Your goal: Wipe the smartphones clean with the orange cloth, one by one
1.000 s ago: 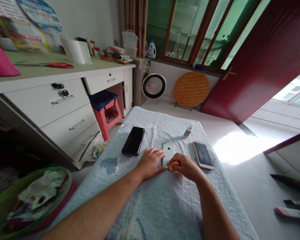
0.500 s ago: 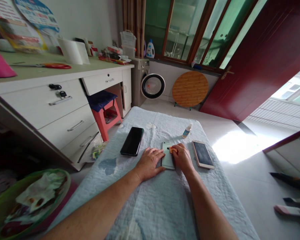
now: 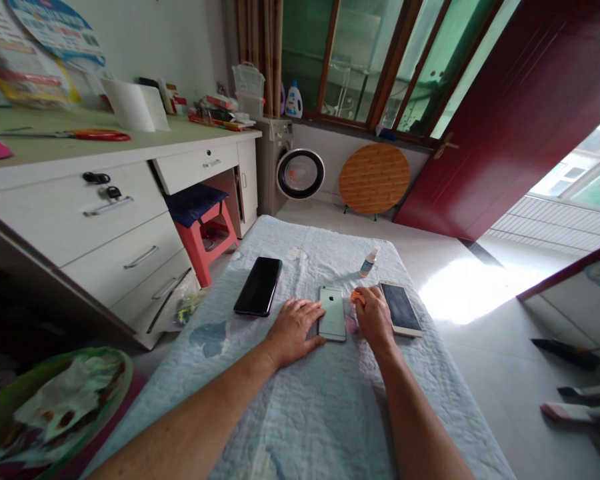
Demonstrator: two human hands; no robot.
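Observation:
A silver phone lies back up on the cloth-covered table, its dark logo facing up. My left hand rests flat with fingers spread, its fingertips at the phone's left edge. Pinched in my right hand is a small orange cloth, held to the right of the silver phone and off it. Beside that hand, on the right, lies a gold phone with a white frame and dark screen. A black phone is at the left. Behind them stands a small spray bottle.
The quilted blue cloth covers the table. To the left are a desk with drawers, a red stool and a lined bin. A round wooden board leans at the back wall.
My right hand has moved right with the orange cloth, off the silver phone, whose back now shows more fully. My left hand stays at its edge. The whole view has shifted slightly.

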